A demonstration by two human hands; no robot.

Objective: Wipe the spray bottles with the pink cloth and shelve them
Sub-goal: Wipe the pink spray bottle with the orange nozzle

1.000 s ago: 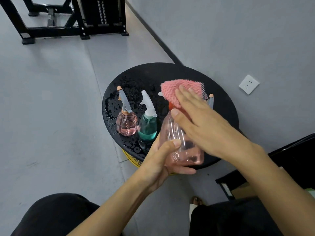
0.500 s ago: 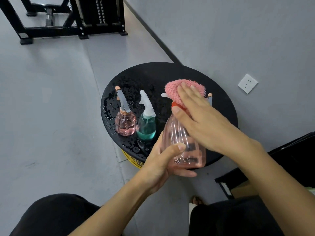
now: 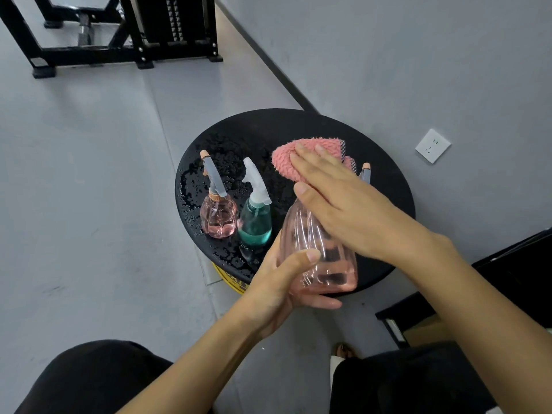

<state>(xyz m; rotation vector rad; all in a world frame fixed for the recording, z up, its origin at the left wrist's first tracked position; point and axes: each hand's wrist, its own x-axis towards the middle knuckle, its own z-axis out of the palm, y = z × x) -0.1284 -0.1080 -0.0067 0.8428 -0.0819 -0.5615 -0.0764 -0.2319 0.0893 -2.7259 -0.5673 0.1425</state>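
Note:
My left hand (image 3: pixel 277 288) grips the lower body of a large ribbed pink spray bottle (image 3: pixel 316 249), held just above the near edge of a round black table (image 3: pixel 298 127). My right hand (image 3: pixel 349 210) lies over the bottle's top with straight fingers, pressing the fluffy pink cloth (image 3: pixel 286 162) onto the hidden spray head; the thumb rests along the neck. A small pink spray bottle (image 3: pixel 218 216) and a teal one (image 3: pixel 255 222) stand on the table's left part. A grey nozzle with an orange tip (image 3: pixel 365 171) pokes out behind my right hand.
Water drops cover the table's left side. A yellow base (image 3: pixel 230 279) shows under the table. A wall socket (image 3: pixel 432 145) sits on the grey wall at right, a black metal frame (image 3: pixel 89 52) stands on the floor far off, and dark furniture (image 3: pixel 507 279) is at right.
My right hand has slid the cloth over the bottle's top, and the white nozzle tip that showed left of the cloth is now covered. My left hand keeps its grip.

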